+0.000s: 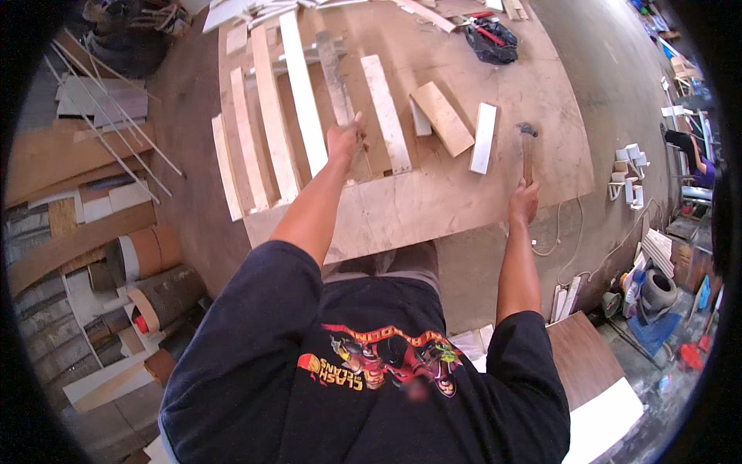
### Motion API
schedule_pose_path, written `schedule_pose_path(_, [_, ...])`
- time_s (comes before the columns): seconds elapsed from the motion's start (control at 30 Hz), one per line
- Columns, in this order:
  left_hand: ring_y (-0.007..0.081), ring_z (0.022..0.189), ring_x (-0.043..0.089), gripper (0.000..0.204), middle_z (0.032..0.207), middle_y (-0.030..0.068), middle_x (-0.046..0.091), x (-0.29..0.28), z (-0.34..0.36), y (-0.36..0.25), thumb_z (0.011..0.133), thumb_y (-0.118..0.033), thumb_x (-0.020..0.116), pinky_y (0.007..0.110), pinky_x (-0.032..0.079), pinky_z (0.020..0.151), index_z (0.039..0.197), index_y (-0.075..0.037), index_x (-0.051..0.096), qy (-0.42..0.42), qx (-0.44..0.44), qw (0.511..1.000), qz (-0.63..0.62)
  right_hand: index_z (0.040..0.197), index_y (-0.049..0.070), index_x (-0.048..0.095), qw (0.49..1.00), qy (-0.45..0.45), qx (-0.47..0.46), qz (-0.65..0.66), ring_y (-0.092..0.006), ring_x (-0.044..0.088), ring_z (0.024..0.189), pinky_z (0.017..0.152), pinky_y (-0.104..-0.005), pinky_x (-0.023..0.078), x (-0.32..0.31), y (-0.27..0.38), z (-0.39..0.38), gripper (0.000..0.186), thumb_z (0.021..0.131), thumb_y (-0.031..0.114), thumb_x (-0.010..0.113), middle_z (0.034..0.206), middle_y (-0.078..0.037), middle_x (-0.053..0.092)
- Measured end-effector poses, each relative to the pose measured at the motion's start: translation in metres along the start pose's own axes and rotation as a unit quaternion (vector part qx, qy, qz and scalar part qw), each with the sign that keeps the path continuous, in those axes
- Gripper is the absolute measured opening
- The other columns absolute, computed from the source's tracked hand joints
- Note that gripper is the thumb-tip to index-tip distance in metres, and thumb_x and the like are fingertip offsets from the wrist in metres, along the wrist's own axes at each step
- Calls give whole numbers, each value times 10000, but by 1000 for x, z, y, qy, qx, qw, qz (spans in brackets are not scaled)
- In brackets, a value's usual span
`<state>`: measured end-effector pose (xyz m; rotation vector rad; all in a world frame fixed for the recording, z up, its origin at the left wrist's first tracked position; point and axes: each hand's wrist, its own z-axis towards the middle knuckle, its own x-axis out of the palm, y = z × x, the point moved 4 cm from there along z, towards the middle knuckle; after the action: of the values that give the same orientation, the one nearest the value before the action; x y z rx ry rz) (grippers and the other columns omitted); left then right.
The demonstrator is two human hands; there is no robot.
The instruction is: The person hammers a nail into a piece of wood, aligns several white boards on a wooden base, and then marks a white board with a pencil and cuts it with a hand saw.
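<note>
Hammer, dark head, brown handle, weathered grey strip, long, narrow

On the board before you, wood strips lie at eleven o'clock, your left hand on one near twelve. Scraps sit behind them. Blocks lie between twelve and one, the bag behind these. Your right hand has the hammer between one and two. Off the board, a wood heap lies at nine.
</note>
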<state>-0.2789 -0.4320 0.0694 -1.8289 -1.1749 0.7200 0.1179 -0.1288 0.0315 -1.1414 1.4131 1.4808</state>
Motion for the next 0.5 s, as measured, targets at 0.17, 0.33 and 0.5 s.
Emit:
schedule_pose_path(0.17, [218,493,616,389,748,138,654,3,-6,-3,928,-316,757,369,502,447,976,44,618,-9,4,1000,-13,1450,71,475,961,80,-127,230,-293,660,801,757,-413,526,-52,54,-77,464,1033,262,547,915,-148,680])
schedule_pose_path(0.33, [219,497,629,406,748,143,657,-2,-5,-1,928,-318,757,371,512,452,990,57,613,-4,14,1000,-19,1522,79,447,886,192,-319,275,-190,666,898,835,-340,540,-86,112,-198,528,1007,47,561,1071,-137,694])
schedule_pose_path(0.5, [226,500,638,434,746,152,658,3,-2,2,921,-324,762,374,514,450,1021,66,601,2,30,999,-35,1536,180,450,857,337,-324,217,-388,685,1091,899,-422,531,-99,136,-259,579,988,79,608,1207,-258,671])
